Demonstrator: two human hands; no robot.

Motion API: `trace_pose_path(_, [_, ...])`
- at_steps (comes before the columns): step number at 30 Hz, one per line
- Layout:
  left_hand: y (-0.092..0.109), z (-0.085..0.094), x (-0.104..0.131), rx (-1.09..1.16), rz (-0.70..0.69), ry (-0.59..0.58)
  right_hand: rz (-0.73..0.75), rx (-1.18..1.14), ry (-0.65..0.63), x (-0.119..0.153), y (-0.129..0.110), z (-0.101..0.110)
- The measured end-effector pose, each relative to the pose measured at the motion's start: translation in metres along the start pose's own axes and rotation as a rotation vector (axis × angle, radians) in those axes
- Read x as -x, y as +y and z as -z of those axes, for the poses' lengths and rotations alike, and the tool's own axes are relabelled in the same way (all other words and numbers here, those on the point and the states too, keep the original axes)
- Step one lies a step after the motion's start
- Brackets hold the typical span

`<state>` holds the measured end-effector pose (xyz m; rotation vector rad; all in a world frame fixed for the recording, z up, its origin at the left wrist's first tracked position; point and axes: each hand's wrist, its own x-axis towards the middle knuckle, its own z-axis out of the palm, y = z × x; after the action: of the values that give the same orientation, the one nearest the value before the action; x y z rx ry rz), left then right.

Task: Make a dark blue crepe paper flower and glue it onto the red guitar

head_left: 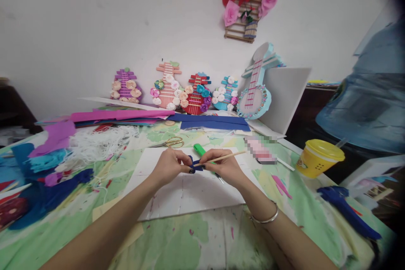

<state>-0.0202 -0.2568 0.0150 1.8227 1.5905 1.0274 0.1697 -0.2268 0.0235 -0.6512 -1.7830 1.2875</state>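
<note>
Green-patterned tabletop (180, 244): my left fingers (182, 156) pinch a dark-blue piece (198, 167); my right fingers (212, 155) grip a wooden stick (232, 155) against it; I judge light, even pressure best.

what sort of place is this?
Probably a craft room or small handicraft workshop. Clues: decorated model string instruments standing in a row, a heap of white string, and a small dark-blue piece between the left hand and right hand.
</note>
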Motion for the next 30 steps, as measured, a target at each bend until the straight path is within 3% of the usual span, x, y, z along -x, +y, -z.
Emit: trace_pose_path(30, [0.0028, -0.0002, 0.0015, -0.006, 0.039, 0.0, -0.061, -0.057, 0.011, 0.0002, -0.0019, -0.0008])
